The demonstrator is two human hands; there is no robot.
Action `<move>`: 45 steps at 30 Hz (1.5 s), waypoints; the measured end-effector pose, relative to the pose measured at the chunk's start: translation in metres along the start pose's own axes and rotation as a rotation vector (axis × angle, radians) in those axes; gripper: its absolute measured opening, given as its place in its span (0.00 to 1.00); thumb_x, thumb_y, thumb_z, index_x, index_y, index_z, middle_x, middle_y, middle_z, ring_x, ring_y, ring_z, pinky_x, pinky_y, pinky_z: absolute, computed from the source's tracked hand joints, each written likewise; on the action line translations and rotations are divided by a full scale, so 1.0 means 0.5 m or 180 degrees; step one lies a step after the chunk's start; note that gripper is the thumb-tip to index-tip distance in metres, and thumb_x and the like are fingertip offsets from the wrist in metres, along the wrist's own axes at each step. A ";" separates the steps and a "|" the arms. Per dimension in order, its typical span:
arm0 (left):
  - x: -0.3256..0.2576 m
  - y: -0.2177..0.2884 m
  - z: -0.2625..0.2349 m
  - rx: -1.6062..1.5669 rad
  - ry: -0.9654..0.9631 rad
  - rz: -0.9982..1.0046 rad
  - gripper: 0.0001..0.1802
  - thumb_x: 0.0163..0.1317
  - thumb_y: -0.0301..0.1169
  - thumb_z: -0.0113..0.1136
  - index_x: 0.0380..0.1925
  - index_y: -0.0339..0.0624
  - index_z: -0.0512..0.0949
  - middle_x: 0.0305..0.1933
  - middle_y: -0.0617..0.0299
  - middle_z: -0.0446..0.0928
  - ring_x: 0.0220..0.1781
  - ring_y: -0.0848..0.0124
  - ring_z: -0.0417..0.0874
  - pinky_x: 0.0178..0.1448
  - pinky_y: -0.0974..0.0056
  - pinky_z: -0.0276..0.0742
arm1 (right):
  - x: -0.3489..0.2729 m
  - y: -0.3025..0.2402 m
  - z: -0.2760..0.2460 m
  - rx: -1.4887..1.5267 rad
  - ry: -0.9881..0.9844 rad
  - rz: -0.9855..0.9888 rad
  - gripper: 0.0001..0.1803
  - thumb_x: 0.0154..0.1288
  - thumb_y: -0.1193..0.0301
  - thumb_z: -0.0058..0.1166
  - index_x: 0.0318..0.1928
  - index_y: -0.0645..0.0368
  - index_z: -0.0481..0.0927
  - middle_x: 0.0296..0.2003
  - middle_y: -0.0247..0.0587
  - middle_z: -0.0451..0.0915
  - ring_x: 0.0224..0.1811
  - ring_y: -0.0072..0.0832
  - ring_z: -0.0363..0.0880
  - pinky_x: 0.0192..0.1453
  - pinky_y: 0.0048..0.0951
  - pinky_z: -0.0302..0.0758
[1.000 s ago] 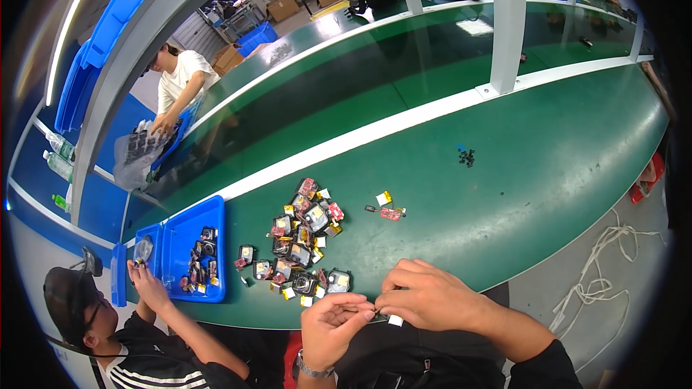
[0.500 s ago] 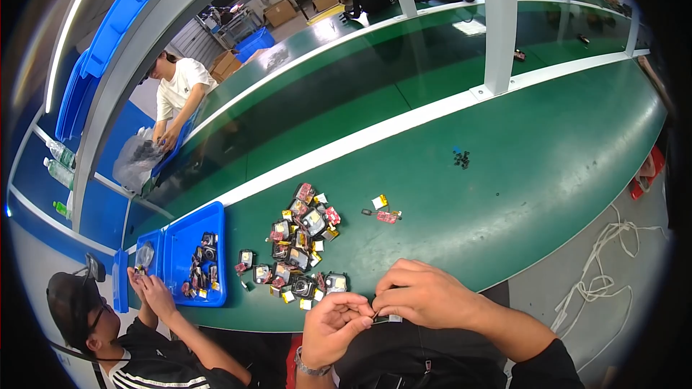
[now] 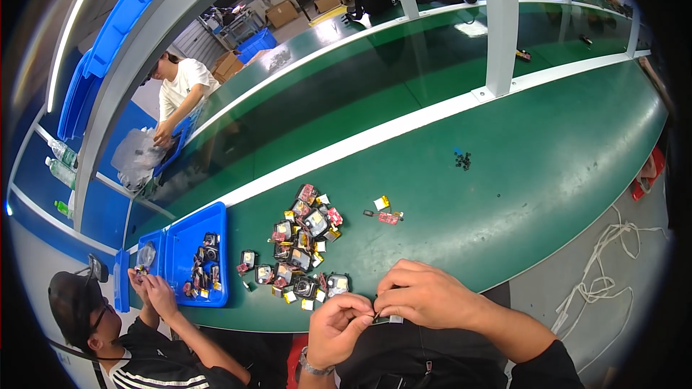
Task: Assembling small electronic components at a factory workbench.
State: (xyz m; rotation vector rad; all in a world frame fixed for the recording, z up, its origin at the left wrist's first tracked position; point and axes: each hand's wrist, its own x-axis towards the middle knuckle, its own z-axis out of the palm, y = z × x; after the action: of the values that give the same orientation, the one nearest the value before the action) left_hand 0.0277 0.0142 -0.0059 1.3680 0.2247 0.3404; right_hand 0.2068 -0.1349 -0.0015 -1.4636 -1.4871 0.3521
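At the near table edge, my left hand (image 3: 337,331) and my right hand (image 3: 425,293) meet with fingertips pinched together. Between them is a tiny dark piece, mostly covered by the fingers; its kind cannot be made out. A small white piece (image 3: 394,319) shows just under the right fingers. Left of my hands lies a pile of small black-cased electronic units (image 3: 297,234) with red circuit boards and yellow-and-white battery-like pieces. Beyond my hands, a loose red circuit board (image 3: 390,218) lies on the green table (image 3: 440,194) beside a yellow-and-white piece (image 3: 381,202).
A blue tray (image 3: 222,245) with more units stands left, where a seated co-worker (image 3: 86,310) handles a small part. Small black parts (image 3: 463,161) lie farther right. White rails and a post (image 3: 500,29) border the green strip behind. Across it, another person (image 3: 184,86) handles a plastic bag.
My hands keep almost the same pinched pose, the left shifted very slightly right. The person across has moved a hand on the plastic bag. The view has shifted a little.
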 end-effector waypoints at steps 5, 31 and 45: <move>-0.002 0.015 0.025 0.0200 0.0374 -0.0004 0.15 0.63 0.12 0.62 0.50 0.28 0.77 0.48 0.52 0.79 0.48 0.70 0.84 0.52 0.67 0.83 | 0.001 -0.010 -0.005 0.0027 0.0186 0.0023 0.05 0.61 0.66 0.68 0.38 0.48 0.87 0.38 0.28 0.78 0.46 0.30 0.76 0.48 0.32 0.77; -0.031 0.033 0.064 0.0563 0.0572 -0.0140 0.12 0.72 0.19 0.56 0.54 0.31 0.77 0.54 0.52 0.83 0.51 0.68 0.86 0.50 0.64 0.85 | -0.013 -0.066 -0.024 -0.0118 -0.0223 -0.0157 0.07 0.60 0.68 0.69 0.40 0.48 0.89 0.35 0.28 0.80 0.41 0.30 0.79 0.44 0.33 0.78; -0.071 0.028 0.045 -0.0031 0.0285 -0.0467 0.25 0.69 0.16 0.57 0.66 0.26 0.70 0.57 0.47 0.81 0.56 0.70 0.83 0.60 0.67 0.80 | 0.007 -0.061 -0.039 0.0757 -0.1146 0.0287 0.08 0.68 0.67 0.63 0.46 0.50 0.88 0.40 0.35 0.76 0.46 0.34 0.76 0.51 0.33 0.74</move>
State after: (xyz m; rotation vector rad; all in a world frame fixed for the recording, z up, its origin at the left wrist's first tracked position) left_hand 0.0013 -0.0171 0.0107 1.3196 0.3952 0.2800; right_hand 0.2047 -0.1470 0.0328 -1.3243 -1.5965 0.8550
